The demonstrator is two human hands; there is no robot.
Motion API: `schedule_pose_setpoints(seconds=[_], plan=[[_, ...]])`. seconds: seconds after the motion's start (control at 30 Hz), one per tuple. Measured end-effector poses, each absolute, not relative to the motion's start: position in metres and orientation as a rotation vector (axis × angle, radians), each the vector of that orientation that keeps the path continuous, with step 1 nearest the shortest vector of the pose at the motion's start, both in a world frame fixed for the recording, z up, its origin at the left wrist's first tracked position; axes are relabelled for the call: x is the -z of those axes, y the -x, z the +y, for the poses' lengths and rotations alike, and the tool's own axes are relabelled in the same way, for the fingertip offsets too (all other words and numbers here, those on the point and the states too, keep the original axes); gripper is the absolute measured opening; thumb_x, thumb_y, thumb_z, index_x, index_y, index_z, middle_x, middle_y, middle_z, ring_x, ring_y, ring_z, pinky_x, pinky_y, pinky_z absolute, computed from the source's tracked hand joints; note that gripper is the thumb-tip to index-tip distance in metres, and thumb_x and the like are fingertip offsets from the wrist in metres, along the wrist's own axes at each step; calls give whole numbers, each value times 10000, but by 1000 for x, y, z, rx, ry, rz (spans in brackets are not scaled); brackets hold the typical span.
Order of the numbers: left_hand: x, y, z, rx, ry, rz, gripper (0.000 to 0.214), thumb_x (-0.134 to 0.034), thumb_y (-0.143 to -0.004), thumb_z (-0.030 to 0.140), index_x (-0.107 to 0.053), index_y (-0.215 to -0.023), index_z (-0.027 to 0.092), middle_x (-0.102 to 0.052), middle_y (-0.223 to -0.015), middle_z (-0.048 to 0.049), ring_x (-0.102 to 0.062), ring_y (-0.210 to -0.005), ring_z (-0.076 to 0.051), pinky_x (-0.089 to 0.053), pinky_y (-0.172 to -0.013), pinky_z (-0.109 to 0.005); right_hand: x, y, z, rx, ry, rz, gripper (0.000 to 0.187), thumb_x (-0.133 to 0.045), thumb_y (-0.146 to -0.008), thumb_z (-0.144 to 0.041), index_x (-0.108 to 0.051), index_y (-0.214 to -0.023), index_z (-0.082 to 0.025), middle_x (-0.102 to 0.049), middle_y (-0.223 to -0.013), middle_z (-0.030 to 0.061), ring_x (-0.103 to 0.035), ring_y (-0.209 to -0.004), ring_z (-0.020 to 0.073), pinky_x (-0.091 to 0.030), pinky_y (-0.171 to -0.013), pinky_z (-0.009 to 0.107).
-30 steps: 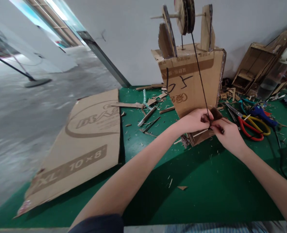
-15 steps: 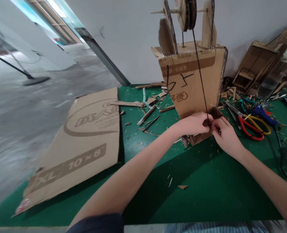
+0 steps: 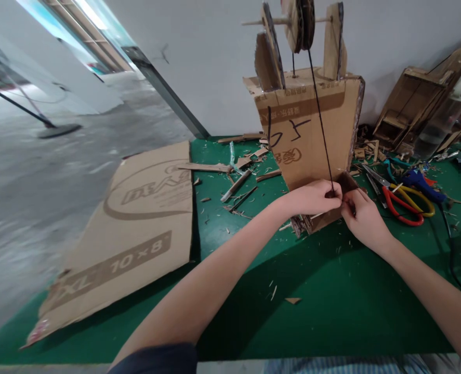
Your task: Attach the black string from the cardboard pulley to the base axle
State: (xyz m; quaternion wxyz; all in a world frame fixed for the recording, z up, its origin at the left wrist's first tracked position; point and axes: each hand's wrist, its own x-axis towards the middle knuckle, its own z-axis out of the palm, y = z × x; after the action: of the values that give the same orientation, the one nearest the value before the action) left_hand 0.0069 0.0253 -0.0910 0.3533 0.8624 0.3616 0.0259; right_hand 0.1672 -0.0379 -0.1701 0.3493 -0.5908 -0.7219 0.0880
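Observation:
A tall cardboard structure [image 3: 308,130] stands on the green table, with a cardboard pulley wheel [image 3: 298,26] on a stick between two uprights at its top. A black string [image 3: 321,117] runs from the wheel down its front to my hands. My left hand [image 3: 316,197] is closed in a pinch on the lower end of the string. Close beside it, fingertips nearly touching, my right hand [image 3: 360,210] is pinched too; what lies between its fingers is hidden. Beneath both hands sits an open cardboard tray [image 3: 326,219] at the structure's base.
A large flat cardboard sheet [image 3: 148,208] lies on the left, overhanging the table's edge. Scissors [image 3: 405,205] with red and yellow handles and a blue glue gun [image 3: 421,183] lie right. Cardboard scraps [image 3: 236,184] litter the table [image 3: 253,322]. A clear bottle [image 3: 440,122] stands back right.
The fingers of my left hand have shifted slightly right along the string, and a dark piece seen at its fingertips before is now covered. The structure has stayed in place.

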Motion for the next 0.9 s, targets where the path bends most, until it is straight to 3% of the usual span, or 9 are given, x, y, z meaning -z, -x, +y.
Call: schedule_pose_setpoints(seconds=[0.13,0.3,0.43,0.57,0.77,0.9], plan=[[88,-6,26,18,-2235,872,256,-417,-881,343,-599,-966,184,-625,-1019,-21,-558,-930,-151,-403,-832,-258,171,-168,-37,-224,1527,-1856,68,-440,-854,-234,-493,-816,-213,-566,-847,54,-537,-768,191,-425,-683,291],[92,-2,32,-16,-2285,742,304,-423,-895,406,-601,-937,163,-584,-1055,-43,-536,-979,-167,-406,-883,-271,168,-166,-40,-277,1456,-1791,85,-473,-851,-258,-523,-812,-201,-577,-786,40,-544,-721,172,-413,-644,275],[91,1,34,-50,-2271,665,295,-449,-900,404,-619,-947,168,-576,-1083,-43,-548,-989,-157,-405,-897,-257,162,-165,-45,-680,1426,-1636,100,-487,-795,-247,-572,-779,-197,-558,-640,-5,-542,-600,146,-428,-581,263],[87,1,32,-86,-2268,618,261,-456,-910,363,-629,-976,180,-601,-1049,-31,-577,-955,-138,-417,-883,-239,157,-164,-47,-1202,1299,-1277,125,-509,-730,-278,-585,-762,-184,-575,-650,-8,-552,-563,133,-453,-507,249],[89,2,34,-99,-2293,591,272,-481,-906,335,-647,-1070,193,-624,-1124,-34,-588,-1001,-146,-414,-897,-240,157,-164,-44,-1311,1214,-1118,306,-632,-738,-473,-524,-720,-188,-414,-511,-81,-366,-414,67,-303,-381,203],[93,2,37,-90,-2273,514,280,-479,-912,332,-663,-1065,187,-673,-1075,-25,-604,-965,-142,-424,-869,-238,152,-169,-44,-1421,1228,-1217,260,-614,-764,-421,-504,-727,-188,-377,-532,-90,-341,-424,60,-297,-387,203]])
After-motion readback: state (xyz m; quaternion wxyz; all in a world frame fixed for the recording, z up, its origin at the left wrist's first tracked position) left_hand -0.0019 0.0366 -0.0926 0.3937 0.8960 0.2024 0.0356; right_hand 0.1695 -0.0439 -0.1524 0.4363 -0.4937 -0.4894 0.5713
